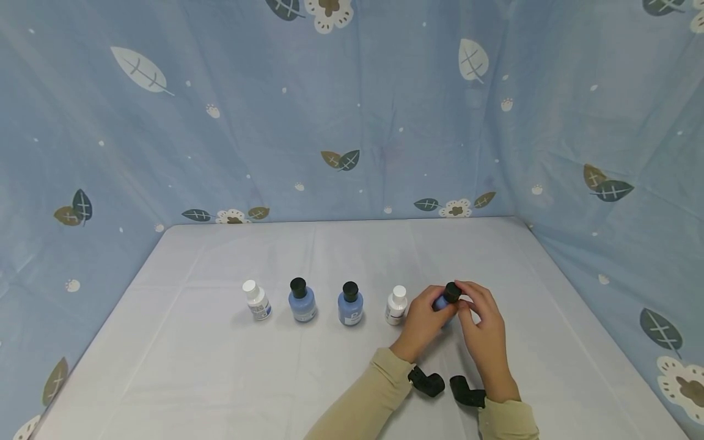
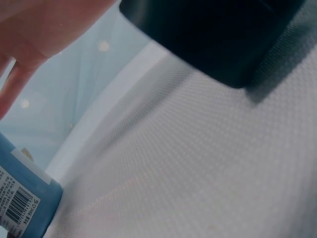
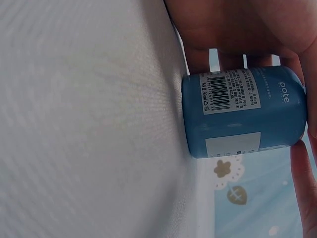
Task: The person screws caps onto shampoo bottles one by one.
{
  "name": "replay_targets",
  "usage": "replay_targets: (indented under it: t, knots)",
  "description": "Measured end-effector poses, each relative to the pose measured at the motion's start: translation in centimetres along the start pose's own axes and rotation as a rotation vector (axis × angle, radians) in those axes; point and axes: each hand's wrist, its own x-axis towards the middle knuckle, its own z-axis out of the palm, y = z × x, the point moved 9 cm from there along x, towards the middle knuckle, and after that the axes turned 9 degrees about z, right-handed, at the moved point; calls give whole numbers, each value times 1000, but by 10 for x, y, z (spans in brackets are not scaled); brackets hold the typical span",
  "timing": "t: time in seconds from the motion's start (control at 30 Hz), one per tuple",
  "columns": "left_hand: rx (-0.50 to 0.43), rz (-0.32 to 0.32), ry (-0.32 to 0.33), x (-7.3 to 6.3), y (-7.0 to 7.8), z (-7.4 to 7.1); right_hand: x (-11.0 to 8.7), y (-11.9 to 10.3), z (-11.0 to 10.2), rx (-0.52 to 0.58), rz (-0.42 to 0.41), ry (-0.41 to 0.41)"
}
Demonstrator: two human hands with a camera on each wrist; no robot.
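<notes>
A blue bottle (image 1: 440,303) with a black cap (image 1: 452,292) stands on the cloth at the right end of a row. The left hand (image 1: 422,319) grips its body from the left, with fingers behind and thumb in front. From the other side, the right hand (image 1: 486,327) has its fingertips and thumb at the cap, pinching it. In the right wrist view the blue bottle (image 3: 233,121) shows a barcode label and its base against the cloth, with fingers behind it. Only its lower part (image 2: 37,198) appears at the left edge of the left wrist view.
To the left stand a white bottle (image 1: 396,305), two blue bottles with black caps (image 1: 350,305) (image 1: 302,302) and another white bottle (image 1: 257,300). Black wrist cameras (image 1: 428,382) (image 1: 467,392) sit by the cuffs. A patterned blue curtain (image 1: 385,122) surrounds the white-covered table (image 1: 220,379).
</notes>
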Motion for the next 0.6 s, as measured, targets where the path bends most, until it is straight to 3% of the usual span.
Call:
replay_targets:
  t: [0.13,0.33,0.6]
  knots:
    - [11,0,-4,0,0,0,-2,-17,-2,4,-17,-1]
    - [9,0,2,0,1,-1,0,7,2,-4,-13,-9]
    - [16,-4,-1,-1,2,-1,-1,11,2,-41,19,-4]
